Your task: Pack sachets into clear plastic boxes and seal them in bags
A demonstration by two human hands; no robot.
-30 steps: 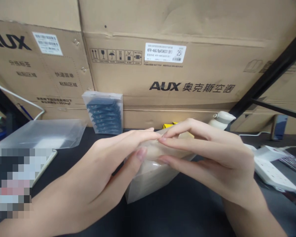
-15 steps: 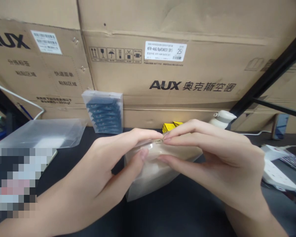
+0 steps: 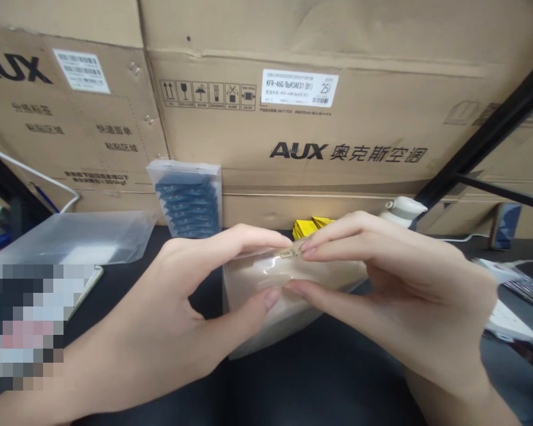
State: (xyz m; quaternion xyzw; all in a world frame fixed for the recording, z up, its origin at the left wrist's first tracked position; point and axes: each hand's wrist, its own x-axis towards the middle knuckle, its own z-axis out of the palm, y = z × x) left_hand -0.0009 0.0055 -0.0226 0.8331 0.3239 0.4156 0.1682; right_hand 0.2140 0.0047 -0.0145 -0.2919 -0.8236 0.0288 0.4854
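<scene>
A clear plastic box [image 3: 275,326] with beige contents stands between my hands on the black tabletop [image 3: 311,384]. Small dark print shows near its far top edge. My left hand [image 3: 160,313] spans the top of the box, forefinger on the far edge and thumb on the near side. From the right, my right hand [image 3: 408,290] pinches the same top, its fingertips at the far edge beside the print and its thumb close to the left thumb. Parts of the box's right side are behind my right hand.
Behind the hands stand a clear box of blue packets [image 3: 189,204], yellow packets [image 3: 306,228] and a white bottle [image 3: 402,212]. A translucent plastic sheet or sleeve [image 3: 80,236] lies left. Large cardboard cartons [image 3: 231,136] form the back. A white power strip [image 3: 513,319] lies right.
My left thumb has slid right and slightly down along the near side of the box. My right hand has shifted slightly right, and more of the print shows.
</scene>
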